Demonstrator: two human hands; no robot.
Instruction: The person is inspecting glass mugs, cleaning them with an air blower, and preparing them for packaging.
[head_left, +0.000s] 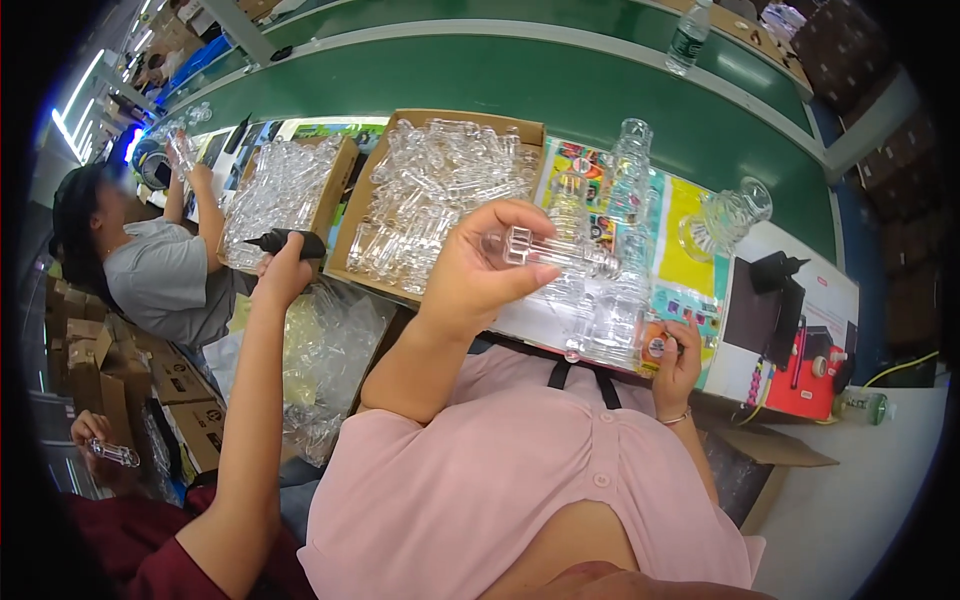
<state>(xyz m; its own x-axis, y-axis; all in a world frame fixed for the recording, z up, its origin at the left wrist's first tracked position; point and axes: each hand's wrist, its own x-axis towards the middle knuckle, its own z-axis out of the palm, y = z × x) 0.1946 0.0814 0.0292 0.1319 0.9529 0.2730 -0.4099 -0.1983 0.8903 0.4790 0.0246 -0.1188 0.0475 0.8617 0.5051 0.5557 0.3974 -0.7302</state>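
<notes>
The clear piece (pixel 560 256) in the left fingers (pixel 532 284) is smooth and glossy, glass or hard plastic; the view hardly settles which. Left of those fingers, similar shiny clear pieces (pixel 450 175) fill a matt brown cardboard box (pixel 537 131). To their right, clear ribbed vessels (pixel 630 165) gleam over smooth printed sheets (pixel 688 195) with a slight sheen. Beyond the fingers runs a smooth green surface (pixel 450 75), softly reflective. Nearer the wearer are a soft, matt pink cloth top (pixel 470 470) and, lower left, thin crinkled plastic film (pixel 335 345).
</notes>
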